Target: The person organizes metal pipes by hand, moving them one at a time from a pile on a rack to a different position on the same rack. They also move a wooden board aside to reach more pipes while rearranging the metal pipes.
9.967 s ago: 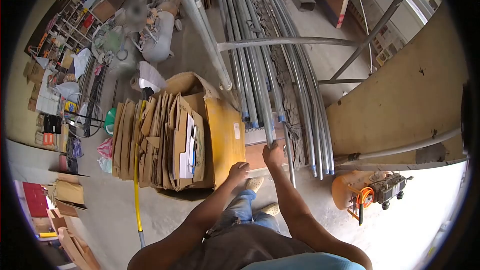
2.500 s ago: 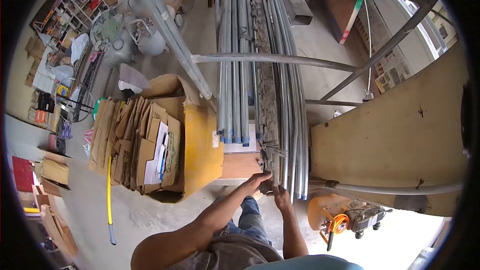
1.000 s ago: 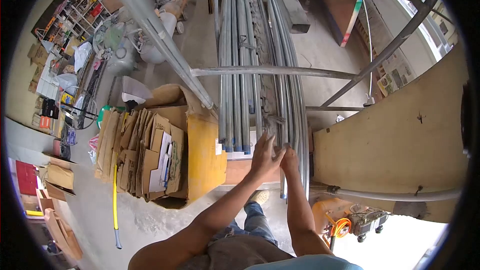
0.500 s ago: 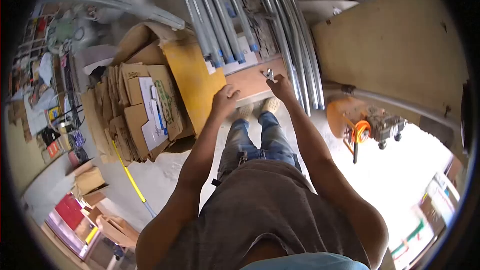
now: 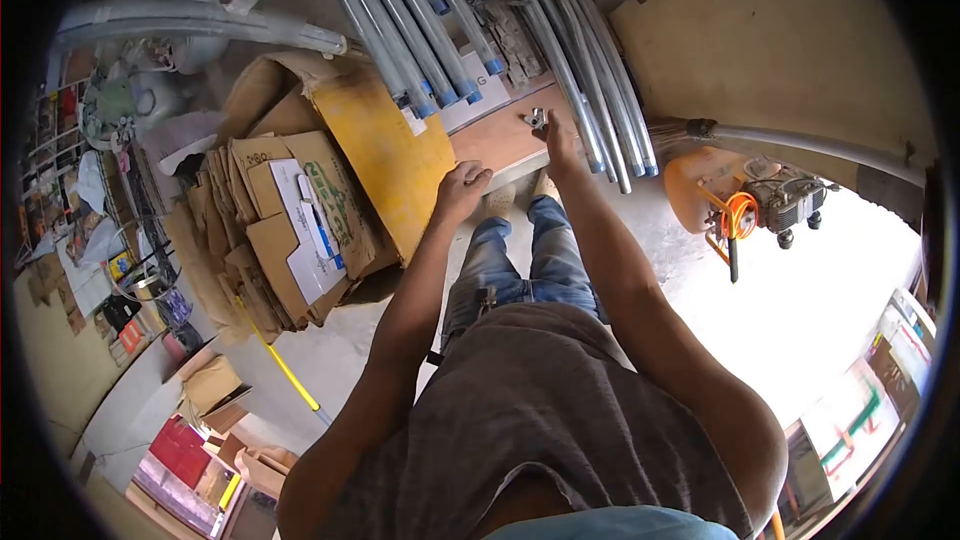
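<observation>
A small shiny metal fitting (image 5: 537, 120) shows over the reddish-brown board (image 5: 500, 140). My right hand (image 5: 562, 148) grips it at the fingertips, near the board's right part. Curled in at the board's left front corner is my left hand (image 5: 462, 190), beside the yellow panel (image 5: 385, 150); whatever its fingers hold, if anything, is too small to make out. Metal pipes with blue ends (image 5: 400, 30) extend over the back of the board, and more long pipes (image 5: 575, 60) run past its right side.
Folded cardboard (image 5: 270, 230) fills a box on the left, with a yellow pole (image 5: 290, 370) below it. An orange machine with a coiled hose (image 5: 738, 215) stands at the right, under a large tan panel (image 5: 760, 50). Cluttered shelves (image 5: 70, 190) line the far left.
The view has shifted, so the board and pipes sit higher in it. The fingers of my left hand have drawn together. My right hand remains at the fitting, its fingers pointing more upward in view.
</observation>
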A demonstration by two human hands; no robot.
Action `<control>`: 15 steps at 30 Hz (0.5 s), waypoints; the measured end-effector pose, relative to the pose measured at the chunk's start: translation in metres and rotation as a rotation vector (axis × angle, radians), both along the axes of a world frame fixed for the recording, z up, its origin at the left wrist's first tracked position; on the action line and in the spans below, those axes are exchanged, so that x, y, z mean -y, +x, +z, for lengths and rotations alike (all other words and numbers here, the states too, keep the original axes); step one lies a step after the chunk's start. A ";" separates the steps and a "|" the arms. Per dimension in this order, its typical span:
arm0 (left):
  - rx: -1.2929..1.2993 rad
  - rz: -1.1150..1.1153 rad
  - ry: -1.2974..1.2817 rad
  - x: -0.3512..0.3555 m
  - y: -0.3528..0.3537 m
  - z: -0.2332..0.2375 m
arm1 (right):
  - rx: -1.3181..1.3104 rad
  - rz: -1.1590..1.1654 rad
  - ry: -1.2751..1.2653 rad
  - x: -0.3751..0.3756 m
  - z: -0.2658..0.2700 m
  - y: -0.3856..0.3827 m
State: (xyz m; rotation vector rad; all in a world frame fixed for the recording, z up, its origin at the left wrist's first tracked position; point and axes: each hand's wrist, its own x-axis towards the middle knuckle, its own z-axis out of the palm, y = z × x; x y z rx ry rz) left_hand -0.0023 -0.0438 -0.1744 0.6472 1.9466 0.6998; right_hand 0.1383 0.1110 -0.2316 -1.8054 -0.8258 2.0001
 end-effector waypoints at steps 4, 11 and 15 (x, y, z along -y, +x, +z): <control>-0.100 -0.020 0.023 0.020 0.001 0.001 | -0.141 -0.440 -0.096 -0.032 -0.022 -0.061; -0.107 0.069 0.001 0.064 -0.020 -0.007 | -0.103 -0.297 -0.117 -0.052 0.036 -0.097; -0.107 0.087 -0.013 0.079 -0.030 -0.007 | 0.051 -0.256 -0.080 -0.054 0.004 -0.101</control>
